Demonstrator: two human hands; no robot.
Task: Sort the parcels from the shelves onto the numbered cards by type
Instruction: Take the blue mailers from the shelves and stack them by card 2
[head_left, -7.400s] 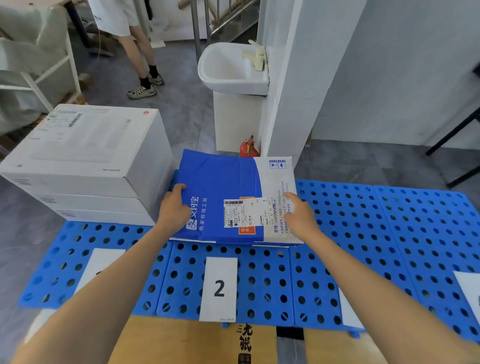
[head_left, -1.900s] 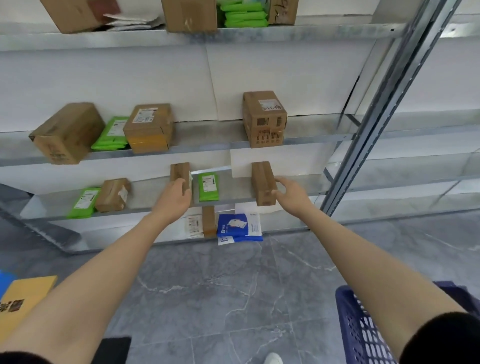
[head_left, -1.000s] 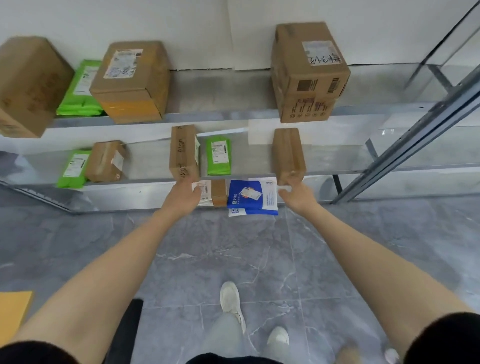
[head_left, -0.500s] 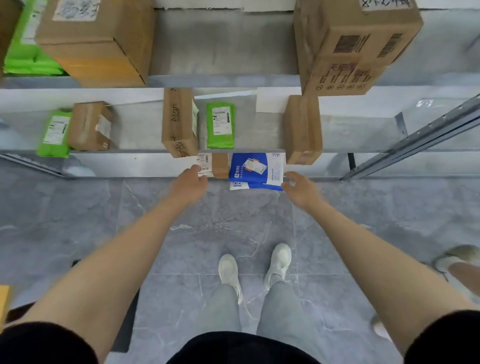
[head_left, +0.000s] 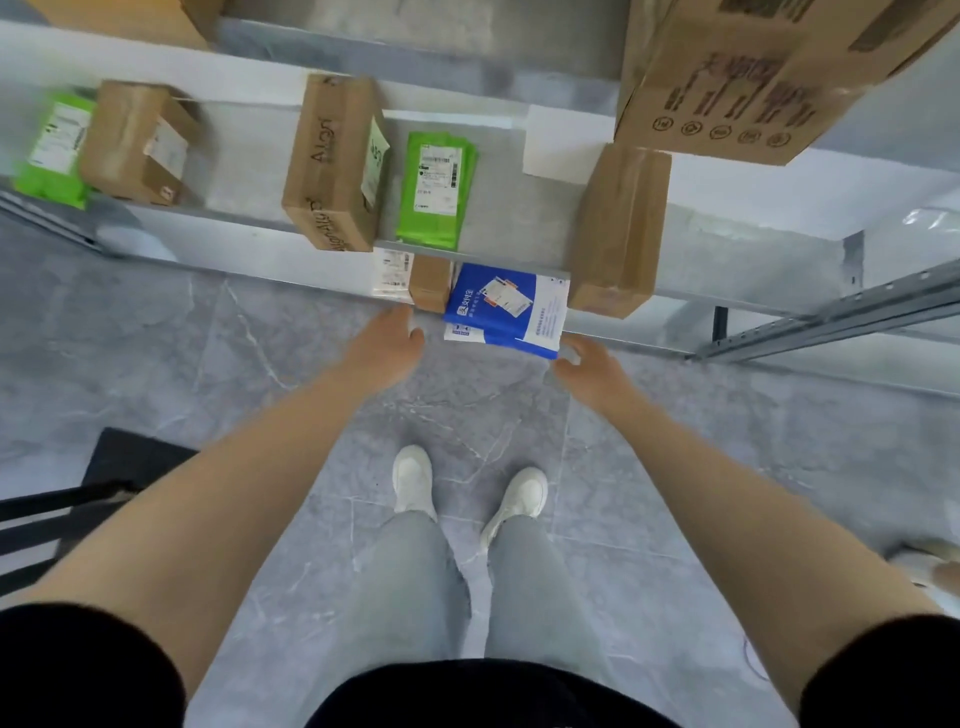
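Right hand (head_left: 587, 366) lowered, perhaps touching parcel (head_left: 506, 312).

Lettering roughly "Algn" on the brown box (head_left: 332, 161), shipping labels (head_left: 439, 169) and blue mailer (head_left: 506, 309) print too blurred to read

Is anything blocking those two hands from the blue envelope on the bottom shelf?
Nothing visible does. The right hand is at the blue envelope's near right corner; the left hand hovers just off its left side, by a small brown box.
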